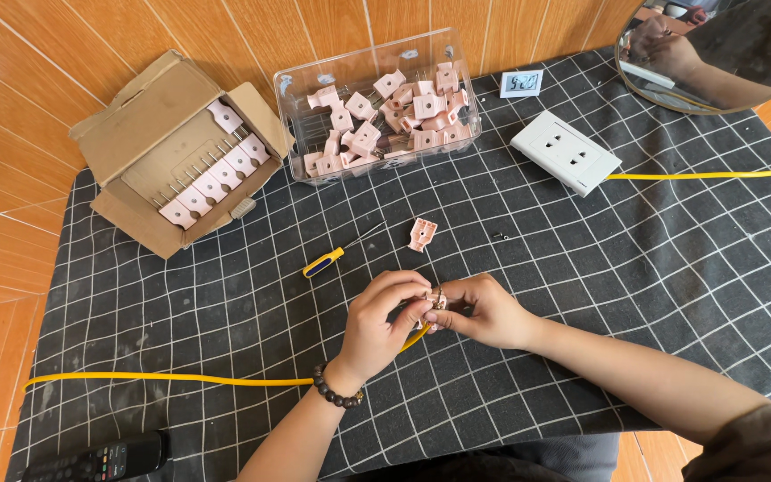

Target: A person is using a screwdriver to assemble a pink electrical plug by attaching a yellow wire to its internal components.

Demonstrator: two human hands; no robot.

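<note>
Head view shows one open cardboard box (149,134) far left holding a row of about eight pink plug halves, one clear plastic tub (377,103) beside it heaped with uncounted more, and near centre both left hand (384,323) and right hand (484,311) pinching one small pink plug piece (436,303) between fingertips.

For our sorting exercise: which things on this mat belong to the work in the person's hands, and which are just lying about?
In use: small pink plug part pinched by left hand and right hand; yellow cable; screwdriver; loose pink piece; clear tub of pink parts; cardboard box of plugs.

Lying about: white wall socket; remote control; round mirror; small digital display.
</note>
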